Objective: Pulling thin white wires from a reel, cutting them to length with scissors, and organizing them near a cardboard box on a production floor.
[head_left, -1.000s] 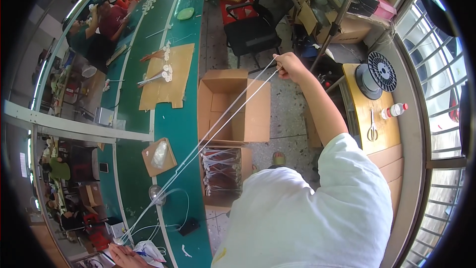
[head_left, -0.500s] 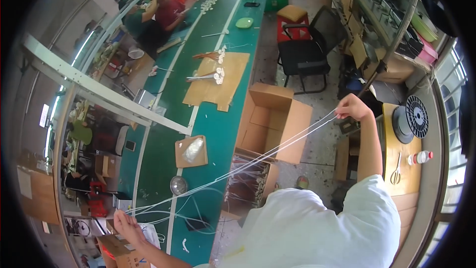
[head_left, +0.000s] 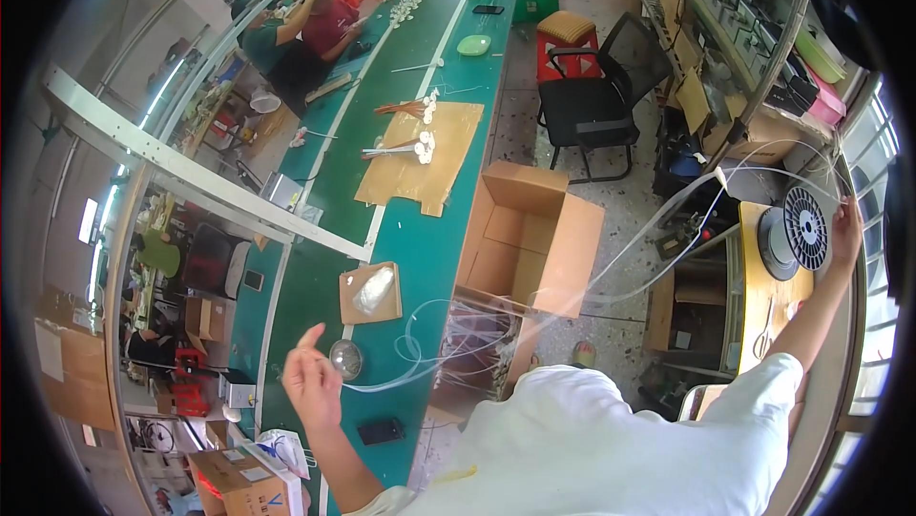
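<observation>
A bundle of thin whitish wires [head_left: 658, 220] arcs slackly in front of me, partly blurred by motion. At far right, by the window bars, my right hand [head_left: 843, 235] is closed on the wires' upper end. A small white piece [head_left: 720, 176] sits at a bend in the bundle. My left hand [head_left: 313, 381] is over the green bench, index finger raised and fingers apart. The wires' other end lies against or just beside its palm side. Next to this hand is a round metal bowl [head_left: 345, 360]. Loose wire loops [head_left: 420, 335] spread over the bench edge.
Along the green bench [head_left: 420, 258] are a cardboard pad with a clear bag [head_left: 372, 293], a phone [head_left: 381, 432] and a cardboard sheet with wire bundles [head_left: 420, 173]. An open carton [head_left: 515, 239] and black chair [head_left: 587, 115] stand right of it. A spool [head_left: 804, 228] rests on the side table.
My right hand has swung far right and outward; my left hand has moved right and its fingers have spread. The wires have gone from taut to slack and looping.
</observation>
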Demonstrator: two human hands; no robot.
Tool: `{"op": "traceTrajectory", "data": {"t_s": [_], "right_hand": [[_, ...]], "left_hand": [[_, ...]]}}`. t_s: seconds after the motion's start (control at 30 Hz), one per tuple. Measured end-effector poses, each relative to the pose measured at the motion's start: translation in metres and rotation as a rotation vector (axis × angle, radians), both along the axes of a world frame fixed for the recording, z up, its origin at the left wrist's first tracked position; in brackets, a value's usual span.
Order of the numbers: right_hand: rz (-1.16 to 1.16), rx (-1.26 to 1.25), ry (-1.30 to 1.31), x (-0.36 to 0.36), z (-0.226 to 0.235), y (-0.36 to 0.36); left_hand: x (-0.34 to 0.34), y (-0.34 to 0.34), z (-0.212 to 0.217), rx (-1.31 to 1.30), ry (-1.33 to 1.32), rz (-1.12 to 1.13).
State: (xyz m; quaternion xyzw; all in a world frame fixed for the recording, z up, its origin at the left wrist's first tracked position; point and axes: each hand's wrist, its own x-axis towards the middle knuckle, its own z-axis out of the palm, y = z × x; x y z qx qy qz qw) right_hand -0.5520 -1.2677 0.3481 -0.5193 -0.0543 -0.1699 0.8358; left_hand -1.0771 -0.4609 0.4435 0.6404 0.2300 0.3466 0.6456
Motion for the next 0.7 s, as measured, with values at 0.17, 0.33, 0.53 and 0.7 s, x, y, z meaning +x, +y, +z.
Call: {"op": "traceTrajectory", "data": {"t_s": [0.17, 0.33, 0.53, 0.7], "right_hand": [[-0.008, -0.738, 0.147, -0.078, 0.08, 0.083], [-0.127, -1.398, 0.223, -0.093, 0.095, 0.14], [-0.288, -1.698, 0.287, -0.019, 0.024, -0.022], [-0.716, -1.925, 0.181, -0.024, 0.018, -0.096]], "left_hand": [[-0.01, 0.011, 0.023, -0.002, -0.452, -0.118], [-0.011, 0.066, 0.023, 0.116, -0.324, 0.208], [-0.308, 0.316, 0.002, 0.882, 0.532, 1.131], [-0.364, 0.285, 0.031, 0.728, 1.099, 1.443]]}}
